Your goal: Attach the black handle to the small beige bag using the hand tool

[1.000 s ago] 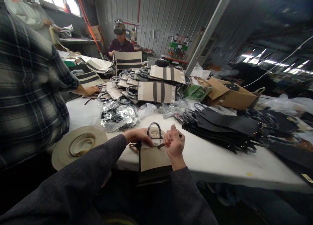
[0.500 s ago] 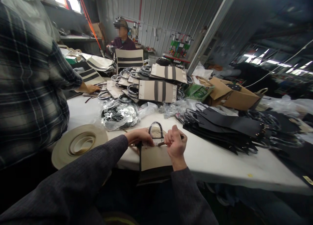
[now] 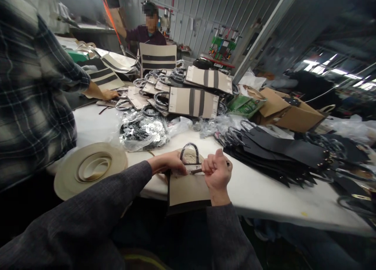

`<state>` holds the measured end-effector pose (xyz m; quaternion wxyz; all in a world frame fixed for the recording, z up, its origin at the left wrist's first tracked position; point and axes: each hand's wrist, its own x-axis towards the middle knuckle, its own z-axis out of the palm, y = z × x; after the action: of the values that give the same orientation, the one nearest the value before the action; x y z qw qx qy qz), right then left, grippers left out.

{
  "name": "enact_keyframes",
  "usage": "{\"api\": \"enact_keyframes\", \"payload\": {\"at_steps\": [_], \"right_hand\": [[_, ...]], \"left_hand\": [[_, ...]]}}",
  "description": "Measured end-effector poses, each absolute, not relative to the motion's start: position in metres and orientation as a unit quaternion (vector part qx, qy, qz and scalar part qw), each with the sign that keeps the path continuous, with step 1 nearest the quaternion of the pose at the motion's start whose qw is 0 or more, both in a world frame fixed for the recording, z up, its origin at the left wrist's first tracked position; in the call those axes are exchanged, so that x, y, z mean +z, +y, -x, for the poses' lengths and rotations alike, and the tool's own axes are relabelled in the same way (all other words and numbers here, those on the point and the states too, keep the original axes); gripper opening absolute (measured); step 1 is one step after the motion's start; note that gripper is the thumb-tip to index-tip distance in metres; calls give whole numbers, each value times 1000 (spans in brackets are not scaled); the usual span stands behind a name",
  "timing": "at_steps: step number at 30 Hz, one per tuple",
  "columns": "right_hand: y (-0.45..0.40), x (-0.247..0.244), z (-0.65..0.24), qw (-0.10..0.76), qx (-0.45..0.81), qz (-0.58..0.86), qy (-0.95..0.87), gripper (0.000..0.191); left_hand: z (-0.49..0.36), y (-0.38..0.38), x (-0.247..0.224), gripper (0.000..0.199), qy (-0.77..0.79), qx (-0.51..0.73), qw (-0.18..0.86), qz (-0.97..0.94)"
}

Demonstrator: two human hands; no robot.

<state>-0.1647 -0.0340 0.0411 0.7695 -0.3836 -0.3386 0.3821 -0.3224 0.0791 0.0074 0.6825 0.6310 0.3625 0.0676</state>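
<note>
Beige bag panel (image 3: 189, 191) with black loop handle (image 3: 189, 145), at near edge of white table (image 3: 255, 191), left hand (image 3: 173, 161) touching panel by handle base, can't tell if pinching, right hand (image 3: 217, 173) fisted around slim tool (image 3: 197, 170).

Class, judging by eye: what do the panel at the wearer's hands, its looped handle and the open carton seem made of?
Panel: perhaps canvas or leatherette; matte beige face, texture unreadable. Handle: core unclear; shiny streaks suggest plastic wrap. Carton: likely cardboard; dull brown, flat flaps.
</note>
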Motion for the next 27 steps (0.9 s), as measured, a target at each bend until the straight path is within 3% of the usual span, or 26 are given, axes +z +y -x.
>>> {"api": "enact_keyframes", "payload": {"at_steps": [9,15,27], "right_hand": [[-37,40,179,746,348,403,-399,69],[-37,37,183,750,350,403,-391,66],[-28,31,179,724,363,436,-392,66]], "left_hand": [[323,74,11,30,342,94,713,-605],[319,73,1,45,337,126,730,-582],[310,82,6,39,393,43,682,-616]]}}
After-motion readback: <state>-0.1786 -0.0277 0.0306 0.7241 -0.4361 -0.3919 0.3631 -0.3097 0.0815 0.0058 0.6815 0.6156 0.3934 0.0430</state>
